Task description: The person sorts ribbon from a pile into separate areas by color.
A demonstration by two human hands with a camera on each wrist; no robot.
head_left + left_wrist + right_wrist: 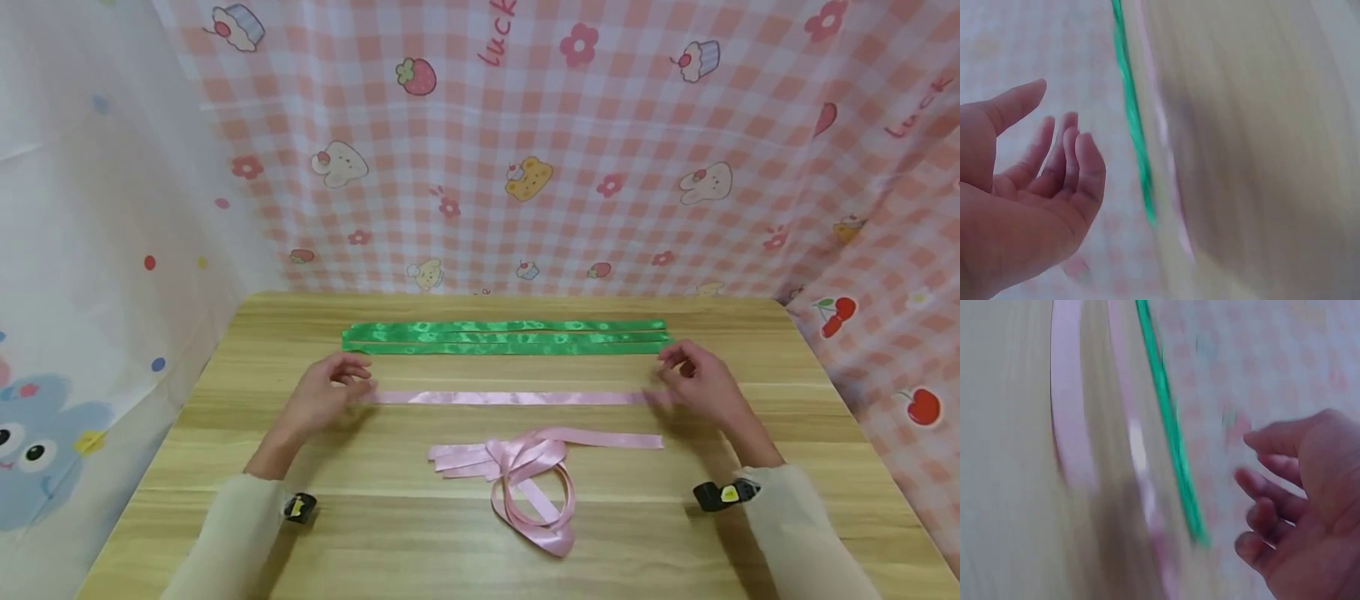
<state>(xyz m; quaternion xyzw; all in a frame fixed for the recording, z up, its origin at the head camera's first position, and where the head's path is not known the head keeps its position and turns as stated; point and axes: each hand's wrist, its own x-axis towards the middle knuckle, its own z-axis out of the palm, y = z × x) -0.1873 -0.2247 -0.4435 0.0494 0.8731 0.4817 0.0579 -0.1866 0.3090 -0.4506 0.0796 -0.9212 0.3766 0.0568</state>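
The pink satin ribbon strip (517,397) lies flat across the worktop (390,533), between the green ribbons (506,337) and a pink bow (525,467); probably light, limp, slippery, best pinched at its ends; left hand (327,392) and right hand (693,379) hover there, fingers relaxed, holding nothing.

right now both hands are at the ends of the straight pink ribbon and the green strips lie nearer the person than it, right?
Not quite. The left hand and right hand are indeed at the ends of the straight pink ribbon, but the green strips lie beyond it, toward the checked backdrop, not nearer the person. The head view shows this.
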